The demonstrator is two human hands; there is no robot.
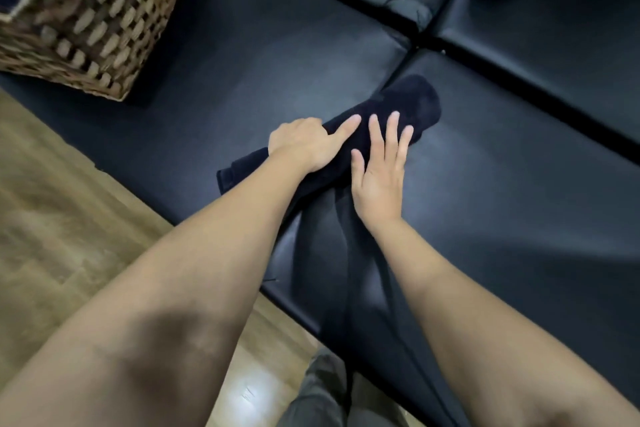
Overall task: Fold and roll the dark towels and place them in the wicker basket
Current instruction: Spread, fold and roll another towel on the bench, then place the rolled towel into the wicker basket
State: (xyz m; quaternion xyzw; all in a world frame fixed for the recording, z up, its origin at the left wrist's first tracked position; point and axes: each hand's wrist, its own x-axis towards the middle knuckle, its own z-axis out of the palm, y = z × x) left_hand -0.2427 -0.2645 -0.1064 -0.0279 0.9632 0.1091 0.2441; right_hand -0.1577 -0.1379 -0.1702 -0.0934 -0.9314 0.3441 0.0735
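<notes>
A dark rolled towel [398, 114] lies on the black padded surface [519, 201]. The left hand [304, 144] rests on the roll, its grip curled over it, forefinger stretched out. The right hand [379, 163] presses flat with fingers spread. The wicker basket [90, 14] stands well apart, far left.
</notes>
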